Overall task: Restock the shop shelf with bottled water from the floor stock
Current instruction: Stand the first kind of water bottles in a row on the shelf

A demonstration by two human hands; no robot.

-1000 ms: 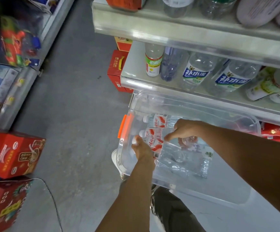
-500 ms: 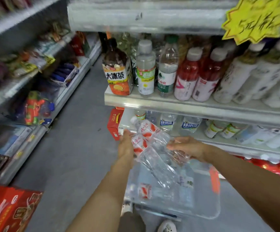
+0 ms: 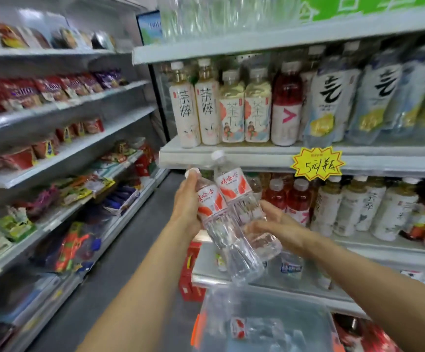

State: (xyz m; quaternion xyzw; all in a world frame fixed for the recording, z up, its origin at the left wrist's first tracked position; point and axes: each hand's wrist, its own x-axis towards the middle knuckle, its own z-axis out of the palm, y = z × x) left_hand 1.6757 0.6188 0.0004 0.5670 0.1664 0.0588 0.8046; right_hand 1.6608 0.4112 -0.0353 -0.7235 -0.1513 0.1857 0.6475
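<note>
Two clear water bottles with red-and-white labels are held together in front of me, caps tilted up and left. My left hand point(image 3: 187, 201) grips the left water bottle point(image 3: 212, 207) at its neck and label. My right hand point(image 3: 275, 224) cups the lower body of the right water bottle point(image 3: 236, 194) from the right. Both bottles hang in front of the drinks shelf edge point(image 3: 231, 158). Below them stands the clear plastic bin point(image 3: 295, 308) with an orange latch, and at least one more labelled water bottle point(image 3: 244, 329) lies in it.
The shelf unit on the right is packed with tea and red drink bottles point(image 3: 231, 107), and a yellow price tag point(image 3: 316, 163) hangs on its edge. Snack shelves point(image 3: 61, 153) line the left side. A grey floor aisle point(image 3: 119, 262) runs between them. Red cartons point(image 3: 191, 270) sit low beside the shelf.
Both hands have lifted the two bottles out of the bin and up to shelf height. My view has swung from the floor bin up to the drinks shelves.
</note>
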